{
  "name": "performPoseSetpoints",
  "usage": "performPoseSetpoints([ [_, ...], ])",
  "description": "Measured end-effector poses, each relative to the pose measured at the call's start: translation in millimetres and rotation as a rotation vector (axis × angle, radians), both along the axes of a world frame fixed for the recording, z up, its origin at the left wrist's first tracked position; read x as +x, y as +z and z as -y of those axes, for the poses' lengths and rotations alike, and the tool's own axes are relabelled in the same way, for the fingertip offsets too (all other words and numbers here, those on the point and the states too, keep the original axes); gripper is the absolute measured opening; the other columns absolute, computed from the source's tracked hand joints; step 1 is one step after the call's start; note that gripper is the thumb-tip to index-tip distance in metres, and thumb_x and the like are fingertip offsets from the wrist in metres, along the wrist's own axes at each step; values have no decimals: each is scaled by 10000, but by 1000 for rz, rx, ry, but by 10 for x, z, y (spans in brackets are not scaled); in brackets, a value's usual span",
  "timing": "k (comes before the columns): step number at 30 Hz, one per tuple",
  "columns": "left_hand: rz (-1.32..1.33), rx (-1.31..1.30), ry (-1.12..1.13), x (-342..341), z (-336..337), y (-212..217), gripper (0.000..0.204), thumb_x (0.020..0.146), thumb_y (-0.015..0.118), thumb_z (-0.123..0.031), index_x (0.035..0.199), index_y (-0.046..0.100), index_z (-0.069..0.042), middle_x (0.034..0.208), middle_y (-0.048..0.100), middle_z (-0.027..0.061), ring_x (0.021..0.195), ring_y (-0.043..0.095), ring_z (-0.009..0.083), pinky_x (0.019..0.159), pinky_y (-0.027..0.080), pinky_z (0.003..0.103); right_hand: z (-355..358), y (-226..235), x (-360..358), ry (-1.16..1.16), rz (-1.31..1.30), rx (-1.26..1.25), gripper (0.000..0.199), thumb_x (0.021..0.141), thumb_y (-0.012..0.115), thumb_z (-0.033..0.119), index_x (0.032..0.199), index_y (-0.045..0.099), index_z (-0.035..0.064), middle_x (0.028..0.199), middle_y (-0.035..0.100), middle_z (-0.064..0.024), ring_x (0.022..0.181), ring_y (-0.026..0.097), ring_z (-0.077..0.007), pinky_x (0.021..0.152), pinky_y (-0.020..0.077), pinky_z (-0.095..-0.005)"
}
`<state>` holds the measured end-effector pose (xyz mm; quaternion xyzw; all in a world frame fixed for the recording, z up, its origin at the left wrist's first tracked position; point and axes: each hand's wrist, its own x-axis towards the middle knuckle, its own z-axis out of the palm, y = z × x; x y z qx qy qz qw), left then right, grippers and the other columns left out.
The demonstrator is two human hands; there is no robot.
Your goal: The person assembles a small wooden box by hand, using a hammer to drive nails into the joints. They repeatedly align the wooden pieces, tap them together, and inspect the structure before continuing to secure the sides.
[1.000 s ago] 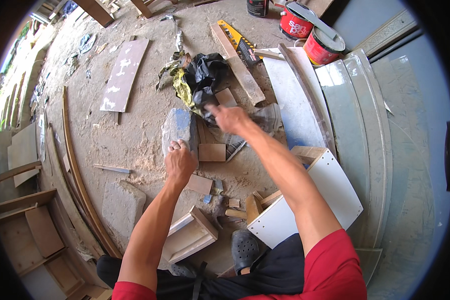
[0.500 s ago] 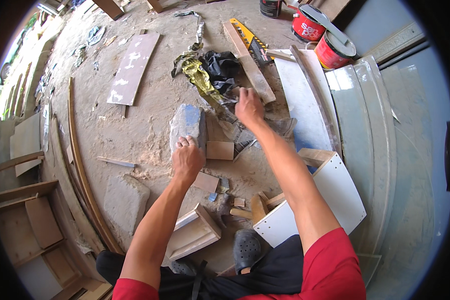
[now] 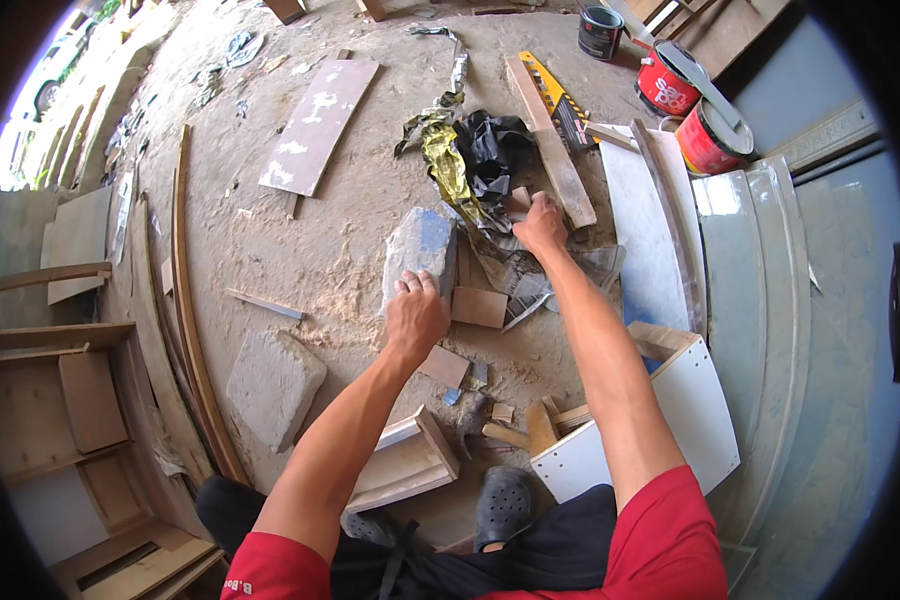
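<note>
My left hand (image 3: 418,312) lies over the near end of a rough grey stone block (image 3: 411,248) with a blue patch, its fingertips on the top face. The thumb is hidden. My right hand (image 3: 543,224) is closed round a small flat brown piece (image 3: 519,199), whose material I cannot make out. It is beside a crumpled black plastic sheet (image 3: 495,148) and a crinkled gold foil wrapper (image 3: 443,165). Beyond that hand lies a wooden strip (image 3: 555,150) alongside a yellow-and-black handsaw (image 3: 553,95).
A wooden drawer-like box (image 3: 402,465), a hammer (image 3: 478,420) and a white panelled box (image 3: 660,430) lie near my feet. Red paint cans (image 3: 712,140) and glass sheets (image 3: 745,300) stand at the right. Long wooden strips (image 3: 182,300) and a second stone slab (image 3: 273,385) lie left.
The view has shifted, moving the scene rightward in the picture. My right hand now shows a small brown piece at its fingers. My left hand stays on the stone block.
</note>
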<state>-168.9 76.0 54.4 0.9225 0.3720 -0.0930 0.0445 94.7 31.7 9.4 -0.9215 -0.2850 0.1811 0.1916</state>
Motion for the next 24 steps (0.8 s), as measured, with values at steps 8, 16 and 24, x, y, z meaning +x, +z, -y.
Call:
performPoseSetpoints([
  [8,19,-35,-10,-94,-52,55,686,903,536,-332,1395,465,141,1354,509,416,1201,603,493,925,562,466,56,335,1,-73,22,170,453,860,655,196,1256,500,39,1208,653,-253,1125,639,-424,949,521,-501],
  [16,9,-293,-82,-153,-192,564,933,834,679,-563,1519,385,-1,1286,630,290,1053,683,421,906,549,462,343,629,58,86,-614,501,447,999,599,388,1253,596,20,1075,678,-107,926,685,-216,579,618,-353],
  [24,690,-545,373,-1523,222,460,333,979,628,-338,1107,747,-54,789,744,152,671,704,320,678,552,410,339,1415,-793,197,-976,376,582,964,572,613,1140,608,59,903,680,-54,708,697,-210,543,604,-360],
])
